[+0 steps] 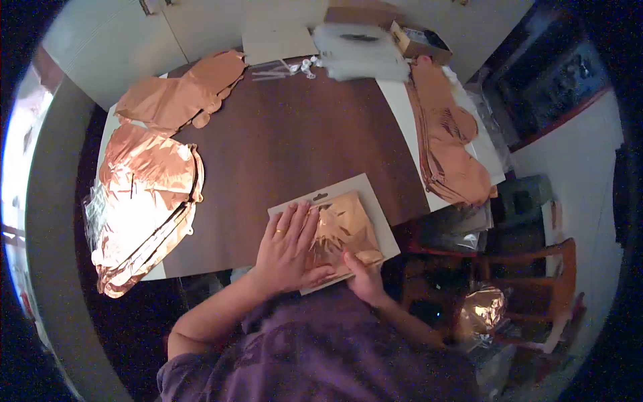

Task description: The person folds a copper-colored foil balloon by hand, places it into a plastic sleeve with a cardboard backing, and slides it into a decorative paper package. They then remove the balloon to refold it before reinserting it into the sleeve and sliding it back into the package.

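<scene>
A white card with a hang slot lies tilted at the near edge of the dark brown table. On it sits a folded rose-gold foil piece. My left hand rests flat on the card's left part and the foil's edge, fingers stretched out, with a ring on one finger. My right hand holds the card's lower right edge, its thumb on top of the foil; its other fingers are hidden beneath.
Flat foil pieces lie at the left, back left and right. Small white items, a clear plastic bag and an open box are at the back. A wooden chair stands at the right.
</scene>
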### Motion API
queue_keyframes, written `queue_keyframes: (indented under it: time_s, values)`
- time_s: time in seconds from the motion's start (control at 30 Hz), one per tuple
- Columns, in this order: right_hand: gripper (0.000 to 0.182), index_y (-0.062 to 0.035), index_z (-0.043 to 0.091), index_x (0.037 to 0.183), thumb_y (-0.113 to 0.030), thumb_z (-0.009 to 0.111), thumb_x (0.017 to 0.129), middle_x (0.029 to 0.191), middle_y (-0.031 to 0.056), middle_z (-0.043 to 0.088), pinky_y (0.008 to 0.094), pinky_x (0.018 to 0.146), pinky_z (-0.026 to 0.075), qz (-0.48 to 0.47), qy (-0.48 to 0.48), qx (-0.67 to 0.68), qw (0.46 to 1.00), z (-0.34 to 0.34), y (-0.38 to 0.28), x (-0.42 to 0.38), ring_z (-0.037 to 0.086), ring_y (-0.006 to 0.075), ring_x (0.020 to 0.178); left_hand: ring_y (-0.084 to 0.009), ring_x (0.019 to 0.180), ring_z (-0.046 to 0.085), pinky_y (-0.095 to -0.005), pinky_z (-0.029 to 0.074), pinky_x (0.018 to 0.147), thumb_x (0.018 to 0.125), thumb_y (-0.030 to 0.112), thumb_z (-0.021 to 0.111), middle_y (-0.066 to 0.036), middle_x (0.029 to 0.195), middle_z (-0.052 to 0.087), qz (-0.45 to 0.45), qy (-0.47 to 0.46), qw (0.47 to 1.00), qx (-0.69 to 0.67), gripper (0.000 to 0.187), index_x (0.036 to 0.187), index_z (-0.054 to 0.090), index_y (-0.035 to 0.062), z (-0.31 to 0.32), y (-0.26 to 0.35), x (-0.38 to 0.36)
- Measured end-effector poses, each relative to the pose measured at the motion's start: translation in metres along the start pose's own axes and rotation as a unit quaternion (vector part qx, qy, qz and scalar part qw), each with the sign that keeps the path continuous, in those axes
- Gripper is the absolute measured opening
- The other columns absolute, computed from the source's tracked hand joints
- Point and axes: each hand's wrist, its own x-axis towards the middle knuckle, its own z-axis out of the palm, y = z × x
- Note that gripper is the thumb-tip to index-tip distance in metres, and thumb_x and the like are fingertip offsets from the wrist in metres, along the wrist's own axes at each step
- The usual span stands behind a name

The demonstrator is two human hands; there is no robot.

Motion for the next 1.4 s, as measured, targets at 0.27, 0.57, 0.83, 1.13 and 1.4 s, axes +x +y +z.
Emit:
queue_keyframes:
  time_s: [0.27,0.57,0.83,1.13,1.4]
  values:
    - [0.023,0.0000,0.066,0.105,-0.020,0.059,0.096,0.094,0.0102,0.068,0.0342,0.081,0.049,0.129,0.067,0.183,0.972,-0.016,-0.033,0.008,0.064,0.0208,0.091,-0.0414,0.122,0.050,-0.0507,0.038,0.104,0.085,0.042,0.065,-0.024,0.136,0.050,-0.021,0.054,0.977,-0.206,0.067,0.134,0.049,-0.0014,-0.047,-0.036,0.066]
    - [0.029,0.0041,0.066,0.104,-0.023,0.060,0.095,0.097,0.0077,0.069,0.0326,0.080,0.051,0.217,0.096,0.184,0.954,-0.067,-0.083,0.039,0.065,0.0173,0.089,-0.0346,0.105,0.061,-0.0448,0.050,0.089,0.082,0.029,0.071,-0.015,0.113,0.065,-0.041,0.135,0.966,-0.215,0.027,0.101,0.071,0.0099,-0.007,-0.148,0.357]
    - [0.030,0.0040,0.068,0.105,-0.024,0.063,0.094,0.100,0.0073,0.069,0.0320,0.084,0.049,0.272,0.129,0.209,0.930,-0.085,-0.060,0.043,0.063,0.0165,0.093,-0.0367,0.104,0.059,-0.0464,0.049,0.089,0.078,0.035,0.071,-0.013,0.107,0.065,-0.051,0.121,0.987,-0.090,0.027,0.097,0.072,0.0165,0.066,-0.194,0.443]
    - [0.034,0.0009,0.069,0.104,-0.030,0.058,0.095,0.093,0.0055,0.068,0.0331,0.083,0.048,0.158,0.111,0.122,0.974,-0.091,-0.034,0.045,0.061,0.0160,0.088,-0.0344,0.102,0.060,-0.0457,0.049,0.089,0.078,0.033,0.070,-0.012,0.105,0.066,-0.057,0.176,0.980,-0.067,0.022,0.089,0.074,0.0151,0.081,-0.199,0.451]
    - [0.029,0.0010,0.069,0.099,-0.026,0.064,0.090,0.094,0.0064,0.068,0.0335,0.082,0.049,0.211,0.175,0.126,0.953,-0.105,-0.057,0.037,0.062,0.0177,0.088,-0.0316,0.096,0.061,-0.0450,0.048,0.084,0.083,0.024,0.067,-0.012,0.095,0.066,-0.040,0.316,0.945,-0.080,0.013,0.087,0.071,0.0118,0.037,-0.156,0.437]
